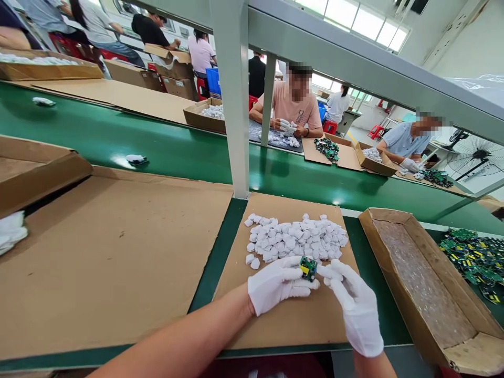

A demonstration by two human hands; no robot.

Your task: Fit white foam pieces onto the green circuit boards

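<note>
My left hand (277, 283), in a white glove, grips a small green circuit board (308, 269) with a yellow part on it between thumb and fingers. Just right of the board is my right hand (352, 299), also gloved in white. Its fingertips are pinched together close to the board's edge; whatever they hold blends with the white glove and I cannot make it out. Beyond both hands, a pile of small white pieces (297, 239) lies spread on a cardboard sheet (242, 310).
To the right stand a long cardboard tray (421, 283) and a heap of circuit boards (472, 257). A grey metal post (232, 105) rises ahead. Wrapped pieces lie on the green belt (177, 152). Across it, people (297, 105) work. Another cardboard sheet (118, 262) lies left.
</note>
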